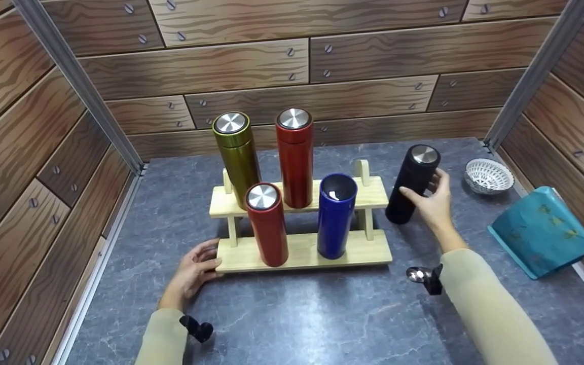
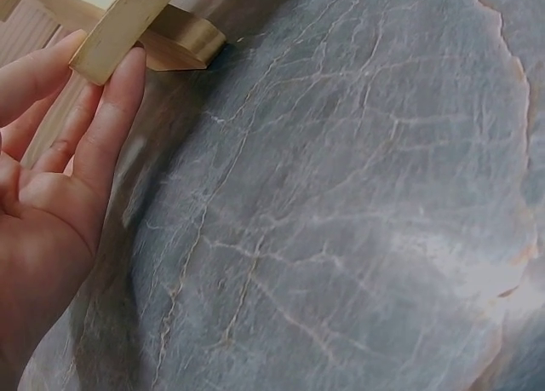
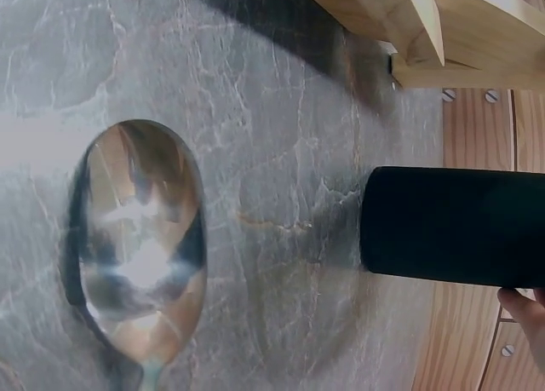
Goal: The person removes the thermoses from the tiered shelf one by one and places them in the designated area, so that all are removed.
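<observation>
1. The right hand (image 1: 434, 205) is wrapped around the black flask (image 1: 412, 183), standing on the table (image 1: 292, 314) just right of the wooden rack (image 1: 302, 251).
2. The left hand (image 1: 193, 271), fingers relaxed, rests against the rack's end.
3. The flask looks rigid, smooth, probably slippery; mid-body seems the safest hold.

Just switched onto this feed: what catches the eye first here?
A two-tier wooden rack mid-table carries four flasks: olive and red above, a second red and an open-topped blue flask below. The right hand grips a tilted black flask beside the rack; the left hand touches the rack's lower left end.
</observation>
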Demonstrator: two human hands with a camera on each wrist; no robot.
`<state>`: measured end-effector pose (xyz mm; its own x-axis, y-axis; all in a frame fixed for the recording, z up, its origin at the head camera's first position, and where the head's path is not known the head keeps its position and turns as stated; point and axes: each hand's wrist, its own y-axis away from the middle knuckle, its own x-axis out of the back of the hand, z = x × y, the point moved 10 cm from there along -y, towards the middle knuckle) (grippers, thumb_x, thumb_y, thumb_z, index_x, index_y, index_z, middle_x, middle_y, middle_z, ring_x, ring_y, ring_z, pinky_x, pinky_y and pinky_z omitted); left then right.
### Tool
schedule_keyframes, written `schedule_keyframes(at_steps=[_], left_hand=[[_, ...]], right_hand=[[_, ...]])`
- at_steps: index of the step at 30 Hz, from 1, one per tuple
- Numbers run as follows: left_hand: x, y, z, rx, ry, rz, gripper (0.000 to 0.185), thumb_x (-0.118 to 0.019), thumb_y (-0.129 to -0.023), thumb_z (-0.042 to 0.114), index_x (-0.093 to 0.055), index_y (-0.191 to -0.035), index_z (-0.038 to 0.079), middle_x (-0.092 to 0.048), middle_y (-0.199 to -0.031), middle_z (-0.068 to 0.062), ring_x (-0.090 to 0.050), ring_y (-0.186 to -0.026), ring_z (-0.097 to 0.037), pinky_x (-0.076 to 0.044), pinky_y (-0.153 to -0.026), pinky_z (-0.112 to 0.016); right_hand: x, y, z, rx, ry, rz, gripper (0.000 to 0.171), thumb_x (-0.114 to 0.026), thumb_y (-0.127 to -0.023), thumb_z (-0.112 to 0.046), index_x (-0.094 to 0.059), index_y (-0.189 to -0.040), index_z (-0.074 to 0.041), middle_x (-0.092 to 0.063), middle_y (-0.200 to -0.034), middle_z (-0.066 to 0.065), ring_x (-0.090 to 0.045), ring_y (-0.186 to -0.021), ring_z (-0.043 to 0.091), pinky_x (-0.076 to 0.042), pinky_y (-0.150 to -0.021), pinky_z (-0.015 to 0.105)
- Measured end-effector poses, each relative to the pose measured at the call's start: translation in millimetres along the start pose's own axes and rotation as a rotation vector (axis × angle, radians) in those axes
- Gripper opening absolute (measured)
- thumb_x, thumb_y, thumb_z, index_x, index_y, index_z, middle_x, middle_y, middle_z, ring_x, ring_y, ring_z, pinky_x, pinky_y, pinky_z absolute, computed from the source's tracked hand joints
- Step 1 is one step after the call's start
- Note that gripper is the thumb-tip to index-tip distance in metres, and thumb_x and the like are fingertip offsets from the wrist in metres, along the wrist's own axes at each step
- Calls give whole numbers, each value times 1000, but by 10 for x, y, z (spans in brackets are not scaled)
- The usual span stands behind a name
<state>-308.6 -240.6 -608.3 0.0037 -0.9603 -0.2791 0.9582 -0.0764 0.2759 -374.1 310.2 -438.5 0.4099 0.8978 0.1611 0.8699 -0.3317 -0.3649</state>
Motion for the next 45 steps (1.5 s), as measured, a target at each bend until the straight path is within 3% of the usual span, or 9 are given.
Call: schedule_keyframes(at_steps=[6,12,16,21,27,32,37,45], left_hand=[[2,1,3,-14,9,15,67,-69,-75,-8,-43,-136,4,-53,-118,-14,-60,-89,-27,-54,-69,-43],[0,1,-15,-11,-12,9,67,-70,-76,-5,-43,-136,5,-51,-121,-15,-59,-93,-27,-53,-72,-44],[28,4,-17,-10,-14,22,66,-69,-77,-5,-44,-136,6,-50,-123,-16,-59,-94,-27,-53,-73,-45],[22,10,-11,-14,-13,22,65,-68,-77,-6,-44,-136,6,-51,-121,-16,-59,-92,-27,-53,-72,-45],[22,21,-4,-22,-12,48,63,-69,-77,-6,-47,-134,7,-53,-118,-16,-60,-90,-27,-53,-68,-42],[5,26,0,-37,-14,49,61,-69,-77,-5,-48,-134,6,-54,-117,-17,-60,-89,-27,-53,-67,-39],[15,27,-17,-38,3,54,60,-68,-77,-6,-49,-132,5,-53,-117,-18,-59,-89,-28,-53,-66,-40],[-7,21,-1,-42,9,51,58,-67,-77,-7,-50,-131,2,-53,-115,-17,-59,-87,-28,-53,-66,-41]], right_hand=[[-22,-6,-18,-15,32,-46,75,-76,-72,0,-31,-132,8,-47,-118,21,-47,-105,29,-40,-93,39],[27,1,-76,-14,32,-101,77,-75,-74,0,-28,-135,9,-43,-123,25,-45,-110,35,-36,-98,48],[64,-10,-160,7,32,-127,76,-74,-75,1,-28,-134,10,-43,-122,25,-46,-108,34,-37,-98,47],[139,-21,-232,47,1,-123,71,-72,-75,7,-30,-132,12,-47,-118,24,-50,-104,31,-42,-95,38],[202,-7,-275,67,-27,-141,69,-69,-76,9,-29,-132,13,-48,-118,28,-52,-103,36,-46,-82,17],[293,-8,-388,81,-57,-109,66,-69,-75,12,-33,-130,11,-53,-111,12,-58,-94,16,-47,-77,15],[406,-14,-528,97,-75,-70,64,-69,-76,10,-38,-130,2,-55,-108,0,-59,-93,17,-49,-74,17],[548,-117,-617,157,-155,-37,65,-69,-74,14,-40,-131,1,-57,-111,6,-60,-93,18,-49,-73,19]])
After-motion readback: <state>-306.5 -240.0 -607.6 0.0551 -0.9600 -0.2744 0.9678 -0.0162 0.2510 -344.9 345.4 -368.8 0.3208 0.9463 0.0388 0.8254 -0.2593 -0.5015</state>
